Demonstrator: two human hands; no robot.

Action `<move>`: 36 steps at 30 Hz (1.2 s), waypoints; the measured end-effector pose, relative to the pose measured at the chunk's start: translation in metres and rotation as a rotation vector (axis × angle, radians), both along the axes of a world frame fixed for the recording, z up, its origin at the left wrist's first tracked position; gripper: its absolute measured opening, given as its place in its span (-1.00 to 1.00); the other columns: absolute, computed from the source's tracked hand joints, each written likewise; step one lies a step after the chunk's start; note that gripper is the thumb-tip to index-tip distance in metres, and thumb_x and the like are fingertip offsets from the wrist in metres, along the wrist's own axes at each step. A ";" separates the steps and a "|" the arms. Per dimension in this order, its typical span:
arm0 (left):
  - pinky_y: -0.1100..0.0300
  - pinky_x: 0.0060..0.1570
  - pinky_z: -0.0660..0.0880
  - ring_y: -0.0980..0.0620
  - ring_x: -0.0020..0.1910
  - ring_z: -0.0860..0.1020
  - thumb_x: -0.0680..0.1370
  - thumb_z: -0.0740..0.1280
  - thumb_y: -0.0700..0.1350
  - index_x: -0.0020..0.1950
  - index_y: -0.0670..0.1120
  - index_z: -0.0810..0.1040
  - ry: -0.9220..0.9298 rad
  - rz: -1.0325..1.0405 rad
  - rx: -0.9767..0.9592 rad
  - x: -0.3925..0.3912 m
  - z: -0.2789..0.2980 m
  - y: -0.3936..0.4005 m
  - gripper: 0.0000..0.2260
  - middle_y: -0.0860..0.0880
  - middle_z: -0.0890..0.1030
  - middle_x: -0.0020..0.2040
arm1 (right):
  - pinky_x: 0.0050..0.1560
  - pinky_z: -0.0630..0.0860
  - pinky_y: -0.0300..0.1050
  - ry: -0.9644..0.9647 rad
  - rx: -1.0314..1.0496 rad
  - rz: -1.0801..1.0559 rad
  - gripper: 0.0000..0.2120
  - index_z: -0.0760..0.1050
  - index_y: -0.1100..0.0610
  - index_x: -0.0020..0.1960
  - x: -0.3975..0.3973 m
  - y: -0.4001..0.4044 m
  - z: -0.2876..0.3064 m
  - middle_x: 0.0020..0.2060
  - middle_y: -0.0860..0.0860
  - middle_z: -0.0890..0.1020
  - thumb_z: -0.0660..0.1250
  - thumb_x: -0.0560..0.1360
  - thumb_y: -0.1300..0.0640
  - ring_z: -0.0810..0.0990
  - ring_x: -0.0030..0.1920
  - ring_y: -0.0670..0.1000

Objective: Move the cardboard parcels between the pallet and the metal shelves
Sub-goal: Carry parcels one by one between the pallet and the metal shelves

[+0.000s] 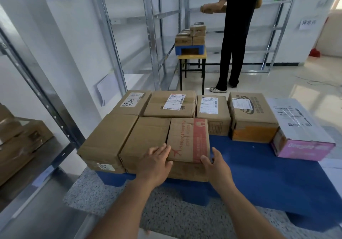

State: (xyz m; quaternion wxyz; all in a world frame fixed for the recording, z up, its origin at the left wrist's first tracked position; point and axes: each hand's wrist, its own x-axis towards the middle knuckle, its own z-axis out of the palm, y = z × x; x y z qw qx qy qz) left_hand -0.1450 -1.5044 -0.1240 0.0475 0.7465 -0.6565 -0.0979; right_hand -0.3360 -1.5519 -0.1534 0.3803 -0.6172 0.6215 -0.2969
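The brown cardboard parcel with a red band and red print stands at the near edge of the blue plastic pallet, and it lies directly between the two hands. The left hand rests on its near left corner with the fingers spread flat over the top edge. The right hand holds the near right corner, with the thumb on the top face and the fingers going down the side. So both hands touch the parcel, one on each side, and neither is clearly nearer. The long axis of the parcel runs away from the person, toward the far edge of the pallet. I judge that the coming move is a lift with both hands, straight up, because on its left the plain brown cardboard box touches it, while its right side is free.

The writing on the parcel reads "Happy shopping" in red, beside a red aeroplane drawing. At the right edge of the pallet lies a white and pink carton with the word "Deeyeo" on its pink side. The parcels in the far row carry white shipping labels with barcodes, too small to read. The brown box at the near left corner of the pallet has a small white sticker with handwriting that I cannot read. The grey metal shelves stand to the left of the pallet.
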 end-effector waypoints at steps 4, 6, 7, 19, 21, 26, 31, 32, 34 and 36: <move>0.06 0.40 0.16 0.05 0.48 0.04 0.62 0.05 0.11 0.54 0.07 0.03 0.023 0.022 -0.028 -0.001 0.001 0.000 -0.50 0.14 0.06 0.54 | -0.09 0.45 -0.13 0.037 0.004 0.027 -0.56 0.24 0.10 0.40 0.000 0.001 0.009 0.05 -0.04 0.49 0.21 0.57 0.01 0.45 -0.02 -0.09; 0.06 0.40 0.17 0.05 0.48 0.06 0.62 0.08 0.10 0.53 0.07 0.07 0.073 0.056 -0.073 -0.004 0.002 0.001 -0.51 0.12 0.10 0.53 | 0.10 0.39 -0.01 0.082 -0.019 0.015 -0.50 0.19 0.08 0.44 -0.001 0.002 0.015 0.25 0.07 0.41 0.22 0.55 0.03 0.35 0.23 0.07; 0.07 0.40 0.16 0.04 0.49 0.07 0.62 0.09 0.10 0.53 0.06 0.09 0.099 0.072 -0.108 -0.006 0.003 0.003 -0.51 0.11 0.12 0.53 | 0.15 0.38 0.02 0.101 -0.059 0.014 -0.50 0.19 0.05 0.44 0.000 0.002 0.019 0.29 0.07 0.38 0.23 0.54 0.05 0.29 0.29 0.09; 0.10 0.35 0.19 -0.01 0.42 0.24 0.59 0.13 0.13 0.51 0.01 0.16 0.133 0.225 -0.438 -0.027 0.039 0.038 -0.49 0.01 0.29 0.47 | 0.33 0.28 -0.01 0.255 -0.522 0.171 -0.53 0.33 0.07 0.39 0.031 0.031 0.064 0.37 0.03 0.35 0.24 0.51 0.04 0.27 0.34 0.04; 0.10 0.34 0.18 -0.02 0.41 0.25 0.59 0.12 0.14 0.51 0.02 0.16 0.148 0.256 -0.453 -0.028 0.043 0.050 -0.49 0.01 0.30 0.47 | 0.34 0.26 -0.01 0.251 -0.554 0.204 -0.55 0.36 0.09 0.38 0.036 0.040 0.070 0.37 0.06 0.37 0.24 0.51 0.04 0.29 0.34 0.06; 0.04 0.37 0.13 -0.04 0.41 0.24 0.59 0.13 0.13 0.49 0.02 0.18 0.141 0.341 -0.482 -0.028 0.050 0.086 -0.50 0.00 0.32 0.45 | 0.32 0.28 0.01 0.225 -0.599 0.301 -0.57 0.39 0.11 0.35 0.049 0.068 0.078 0.35 0.08 0.39 0.20 0.52 0.02 0.32 0.33 0.10; 0.01 0.33 0.20 -0.03 0.40 0.26 0.60 0.10 0.14 0.50 0.02 0.17 0.057 0.438 -0.495 -0.015 0.055 0.125 -0.51 0.02 0.34 0.44 | 0.36 0.25 -0.01 0.198 -0.623 0.431 -0.58 0.33 0.07 0.40 0.071 0.097 0.082 0.40 0.05 0.33 0.21 0.56 0.02 0.29 0.36 0.06; 0.01 0.32 0.22 -0.03 0.39 0.27 0.60 0.11 0.14 0.49 0.03 0.18 0.047 0.461 -0.501 -0.011 0.056 0.132 -0.52 0.02 0.36 0.43 | 0.35 0.24 -0.03 0.197 -0.633 0.450 -0.59 0.34 0.08 0.39 0.076 0.103 0.083 0.40 0.06 0.33 0.19 0.57 0.03 0.30 0.35 0.06; 0.02 0.30 0.24 -0.04 0.36 0.30 0.59 0.14 0.13 0.48 0.04 0.20 0.037 0.505 -0.521 -0.003 0.058 0.145 -0.52 0.02 0.39 0.41 | 0.31 0.24 -0.05 0.185 -0.650 0.479 -0.62 0.36 0.09 0.37 0.087 0.112 0.087 0.38 0.07 0.36 0.17 0.57 0.05 0.32 0.34 0.06; 0.03 0.27 0.25 -0.04 0.36 0.31 0.59 0.15 0.12 0.48 0.05 0.20 0.026 0.544 -0.539 0.007 0.059 0.156 -0.53 0.03 0.41 0.39 | 0.27 0.25 -0.08 0.176 -0.675 0.517 -0.67 0.41 0.10 0.30 0.100 0.121 0.092 0.34 0.07 0.39 0.15 0.57 0.07 0.36 0.28 0.06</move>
